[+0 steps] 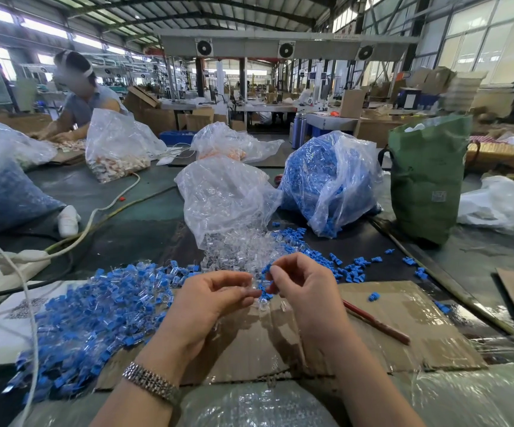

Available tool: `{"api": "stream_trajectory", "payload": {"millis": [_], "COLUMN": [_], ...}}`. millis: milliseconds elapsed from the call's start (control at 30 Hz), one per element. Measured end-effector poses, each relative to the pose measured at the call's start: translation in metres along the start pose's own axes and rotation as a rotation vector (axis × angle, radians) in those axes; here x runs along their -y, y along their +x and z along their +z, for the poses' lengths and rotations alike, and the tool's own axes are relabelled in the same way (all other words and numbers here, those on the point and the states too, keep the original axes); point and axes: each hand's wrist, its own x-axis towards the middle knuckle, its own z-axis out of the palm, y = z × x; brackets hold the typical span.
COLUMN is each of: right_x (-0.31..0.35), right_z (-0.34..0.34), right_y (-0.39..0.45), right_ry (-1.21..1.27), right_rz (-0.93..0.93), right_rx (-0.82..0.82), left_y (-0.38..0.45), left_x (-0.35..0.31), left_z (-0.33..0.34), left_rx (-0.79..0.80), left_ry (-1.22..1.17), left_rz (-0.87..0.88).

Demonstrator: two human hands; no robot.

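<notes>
Bubble wrap (249, 408) at near edge; left hand (215, 298) pinches clear piece (254, 285), right hand (303, 291) pinches blue cap (264, 292); bare cardboard (403, 312) rightward.

One view covers the scene: a wide-angle camera worn on the person's head. It faces forward and tilts down over the flattened brown cardboard sheet (403, 318) on the work table.

The left hand (215, 298) and right hand (303, 291) sit at lower centre, close to the lens. Both forearms enter from the bottom edge. Range is short enough to resolve the small clear plastic piece (254, 291) and the small blue plastic piece (268, 291) pinched at the fingertips.

The crumpled clear plastic bag (228, 195) at frame centre marks middle distance. The upper half takes in the far hall under grey steel roof trusses (187, 13). Straight lines bow toward the frame edges.
</notes>
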Motion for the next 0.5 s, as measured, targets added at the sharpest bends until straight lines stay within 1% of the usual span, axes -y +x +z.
{"api": "stream_trajectory", "payload": {"millis": [100, 400, 500], "right_x": [0.0001, -0.0006, 0.0002], "right_z": [0.0019, 0.0052, 0.0027], "right_y": [-0.0011, -0.0038, -0.0030], "right_ry": [-0.003, -0.108, -0.093], "right_rz": [-0.018, -0.008, -0.014], "right_rx": [0.046, 0.141, 0.150], "left_y": [0.0014, -0.0028, -0.0041], "left_x": [0.0008, -0.0011, -0.0040], "left_z": [0.0027, 0.0073, 0.0064], "left_rx": [-0.019, -0.024, 0.018], "left_ry": [-0.074, -0.043, -0.075], "left_rz": [0.007, 0.100, 0.106]}}
